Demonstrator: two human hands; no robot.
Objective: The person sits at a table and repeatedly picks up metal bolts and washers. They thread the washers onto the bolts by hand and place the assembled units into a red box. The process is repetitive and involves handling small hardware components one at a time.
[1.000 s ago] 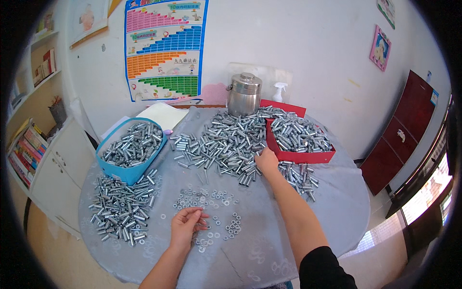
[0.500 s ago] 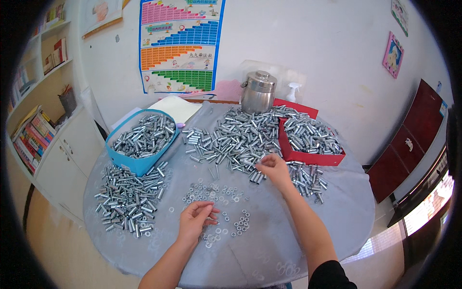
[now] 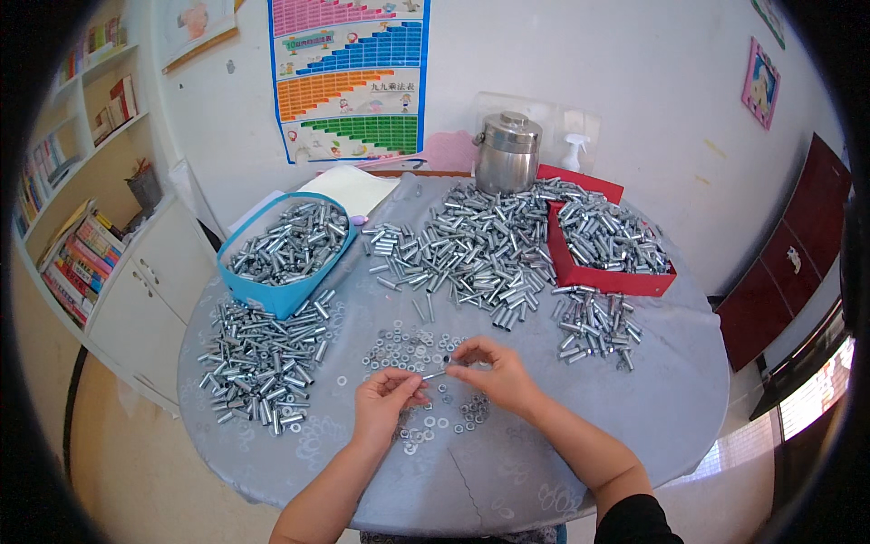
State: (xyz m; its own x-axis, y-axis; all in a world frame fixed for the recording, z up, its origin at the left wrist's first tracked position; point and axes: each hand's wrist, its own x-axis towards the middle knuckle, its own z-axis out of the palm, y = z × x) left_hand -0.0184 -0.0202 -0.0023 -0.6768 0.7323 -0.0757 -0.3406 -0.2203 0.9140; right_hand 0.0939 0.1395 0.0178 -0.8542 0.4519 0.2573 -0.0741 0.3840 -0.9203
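A small metal bolt (image 3: 436,373) is pinched between the fingertips of the right hand (image 3: 494,374), its shank lying roughly level and pointing toward the left hand (image 3: 385,403). The left hand is held just beside it, thumb and fingers drawn together at the bolt's free end; something small seems to be nipped there, probably a washer, though it is too small for that to be told.

Judged from this, a washer is being slipped onto the bolt. The step is best done with the bolt kept steady and level in the right fingertips while the ring is brought squarely to the tip, so that it is not caught on the thread. The work is best kept low over the cloth, so that a dropped piece is stopped close by rather than rolled off.

The bolt looks bright, silvery and slim, far thinner than the fingers around it. Directly under and just beyond both hands a scatter of washers (image 3: 405,347) is spread flat on the grey tablecloth (image 3: 580,426). To the left of the left hand a loose heap of metal sleeves (image 3: 258,358) is seen, and beyond it a blue basket (image 3: 272,295) filled with more. Beyond the right hand a large pile of the same pieces (image 3: 480,258) is laid out, with a red tray (image 3: 612,279) and a steel canister (image 3: 507,152) further off.
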